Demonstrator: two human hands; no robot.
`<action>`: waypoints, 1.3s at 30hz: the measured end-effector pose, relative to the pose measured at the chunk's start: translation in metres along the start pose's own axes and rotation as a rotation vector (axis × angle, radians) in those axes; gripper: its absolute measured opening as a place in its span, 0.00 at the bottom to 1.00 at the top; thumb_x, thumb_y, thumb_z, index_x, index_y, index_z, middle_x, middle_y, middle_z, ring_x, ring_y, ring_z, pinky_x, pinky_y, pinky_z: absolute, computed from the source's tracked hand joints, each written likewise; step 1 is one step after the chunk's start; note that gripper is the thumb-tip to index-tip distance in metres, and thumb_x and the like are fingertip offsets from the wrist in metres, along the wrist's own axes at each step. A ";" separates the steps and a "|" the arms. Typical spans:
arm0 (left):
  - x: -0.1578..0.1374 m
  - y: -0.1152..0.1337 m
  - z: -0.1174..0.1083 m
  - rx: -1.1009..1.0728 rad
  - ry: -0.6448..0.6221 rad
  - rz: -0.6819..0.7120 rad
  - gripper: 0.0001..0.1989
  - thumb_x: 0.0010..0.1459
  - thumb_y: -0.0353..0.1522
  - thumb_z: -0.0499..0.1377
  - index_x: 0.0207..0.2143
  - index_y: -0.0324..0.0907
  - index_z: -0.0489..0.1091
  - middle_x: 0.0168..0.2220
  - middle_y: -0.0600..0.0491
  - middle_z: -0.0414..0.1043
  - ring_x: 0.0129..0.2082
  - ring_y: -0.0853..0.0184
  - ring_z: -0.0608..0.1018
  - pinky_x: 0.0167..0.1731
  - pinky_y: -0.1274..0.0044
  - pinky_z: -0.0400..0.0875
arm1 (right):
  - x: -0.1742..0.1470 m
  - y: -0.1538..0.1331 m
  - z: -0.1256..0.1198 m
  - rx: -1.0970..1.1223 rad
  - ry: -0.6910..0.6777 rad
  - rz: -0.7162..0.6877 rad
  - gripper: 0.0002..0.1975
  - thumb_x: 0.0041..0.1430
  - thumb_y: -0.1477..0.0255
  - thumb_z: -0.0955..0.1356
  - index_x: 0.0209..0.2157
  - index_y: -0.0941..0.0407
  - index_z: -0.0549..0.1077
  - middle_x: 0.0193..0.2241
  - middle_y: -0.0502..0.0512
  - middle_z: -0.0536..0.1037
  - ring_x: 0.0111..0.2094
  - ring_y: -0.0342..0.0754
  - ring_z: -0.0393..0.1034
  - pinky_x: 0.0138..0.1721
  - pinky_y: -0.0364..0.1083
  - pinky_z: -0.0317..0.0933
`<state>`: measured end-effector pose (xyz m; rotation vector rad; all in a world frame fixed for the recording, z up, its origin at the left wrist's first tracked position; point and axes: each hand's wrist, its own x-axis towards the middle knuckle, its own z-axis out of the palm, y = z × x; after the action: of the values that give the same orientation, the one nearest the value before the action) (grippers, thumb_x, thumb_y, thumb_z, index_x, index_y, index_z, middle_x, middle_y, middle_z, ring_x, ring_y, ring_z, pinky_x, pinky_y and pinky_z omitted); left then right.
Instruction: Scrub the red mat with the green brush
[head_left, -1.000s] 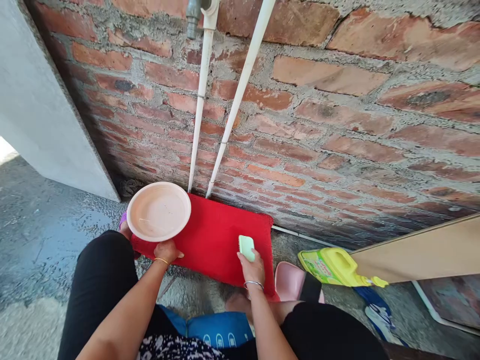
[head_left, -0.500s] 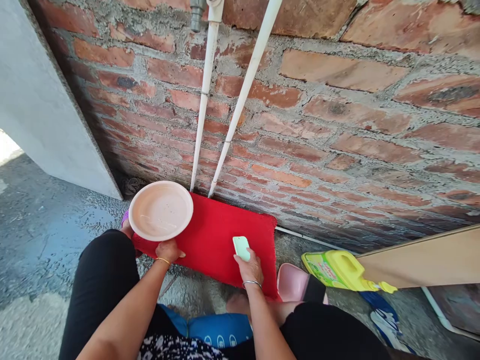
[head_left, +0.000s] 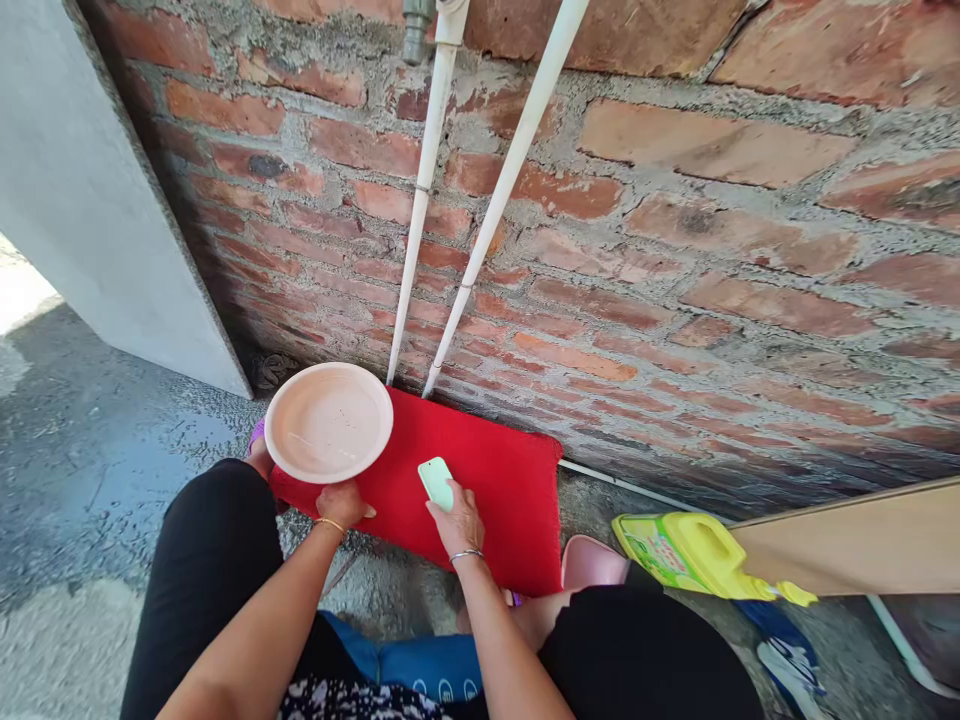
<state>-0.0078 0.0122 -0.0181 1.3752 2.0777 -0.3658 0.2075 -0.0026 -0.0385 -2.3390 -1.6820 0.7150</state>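
Note:
My right hand point(head_left: 459, 520) grips a pale green scrub brush point(head_left: 436, 483) with a small hole near its end. The brush is over a red mat point(head_left: 487, 480); its underside is hidden. At the mat's near left edge is my left hand point(head_left: 343, 503), thumb stretched out to the right. Its other fingers are hidden by the rim of a light pink basin point(head_left: 330, 420), so I cannot tell whether they hold anything. The basin stands over the mat's left end, with some specks inside it.
Behind the mat rises a brick wall point(head_left: 600, 300) with two white pipes point(head_left: 417, 220). On the right lie a yellow jug point(head_left: 690, 550), a pink scoop-like container point(head_left: 592, 562) and a blue-and-white shoe point(head_left: 787, 655). A grey panel point(head_left: 127, 220) leans at the left.
My right hand has moved left along the mat with the brush, closer to the basin. The left hand stays beside the basin. The view has shifted slightly.

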 end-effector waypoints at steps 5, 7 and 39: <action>0.002 -0.001 0.001 -0.001 -0.006 0.000 0.34 0.37 0.44 0.66 0.49 0.45 0.68 0.51 0.41 0.71 0.50 0.52 0.74 0.44 0.69 0.70 | 0.002 0.024 -0.017 0.048 0.035 0.215 0.27 0.50 0.58 0.66 0.53 0.49 0.66 0.44 0.55 0.70 0.41 0.51 0.69 0.37 0.46 0.60; 0.004 -0.001 0.003 -0.005 -0.008 -0.007 0.34 0.37 0.44 0.67 0.49 0.44 0.68 0.50 0.41 0.72 0.50 0.52 0.74 0.44 0.69 0.70 | 0.004 0.046 -0.027 0.110 0.089 0.317 0.29 0.48 0.57 0.66 0.53 0.50 0.66 0.45 0.57 0.70 0.41 0.53 0.69 0.37 0.47 0.61; 0.008 0.002 0.003 0.002 -0.039 0.005 0.27 0.37 0.41 0.68 0.43 0.44 0.74 0.46 0.42 0.75 0.47 0.51 0.75 0.42 0.67 0.73 | 0.030 0.071 -0.027 0.389 0.245 0.418 0.35 0.45 0.53 0.67 0.52 0.59 0.65 0.46 0.62 0.74 0.43 0.54 0.69 0.42 0.47 0.62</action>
<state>-0.0070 0.0176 -0.0250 1.3637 2.0423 -0.3891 0.2872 0.0040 -0.0524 -2.3829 -0.8701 0.7073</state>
